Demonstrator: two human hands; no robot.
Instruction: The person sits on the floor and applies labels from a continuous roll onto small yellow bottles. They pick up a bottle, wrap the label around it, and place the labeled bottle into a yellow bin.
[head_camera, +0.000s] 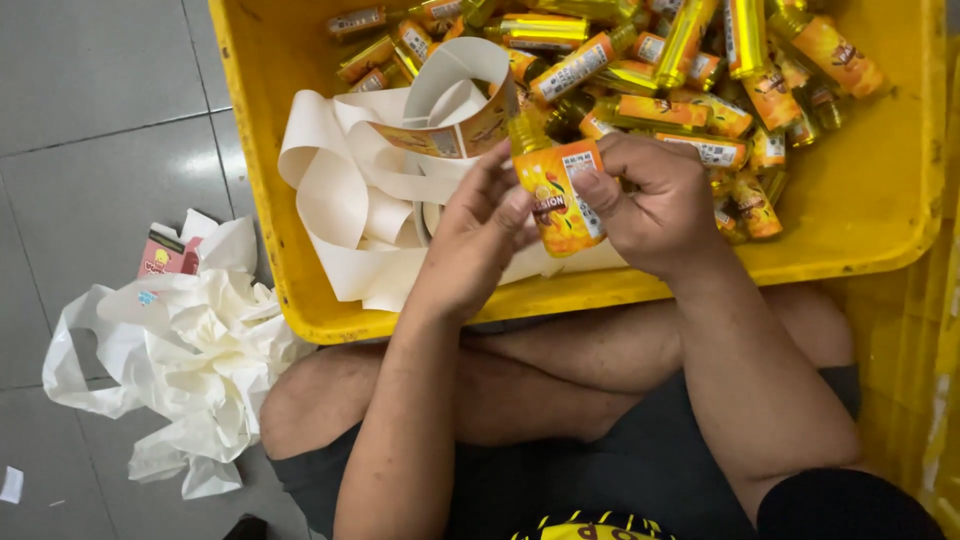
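Small bottle (556, 190): yellow liquid, orange label, held upright over the near part of the yellow tub (880, 215), neck pointing away from the person.

Left hand (478, 235): fingers curled against the bottle's left side, thumb and fingertips pressing on the label edge; closed on the bottle.

Right hand (655, 205): wrapped round the bottle's right side, thumb laid across the white part of the label; gripping the bottle.

Yellow tub: rests on the floor just beyond the crossed legs, its near rim touching or just above the knees. Both wrists cross this rim.

Pile of bottles (690, 90): labelled and bare ones mixed, heaped in the far right half of the tub, just behind the right hand. The right end of the tub floor is bare, giving open room there.

Label backing strip (340, 190): long cream ribbon looped in the left half of the tub, one loop still carrying labels, just beside the left hand.

White plastic bag (190, 350): crumpled on the grey tiled floor (90, 110), left of the tub and apart from it, with a small pink carton (165, 255) at its far edge.
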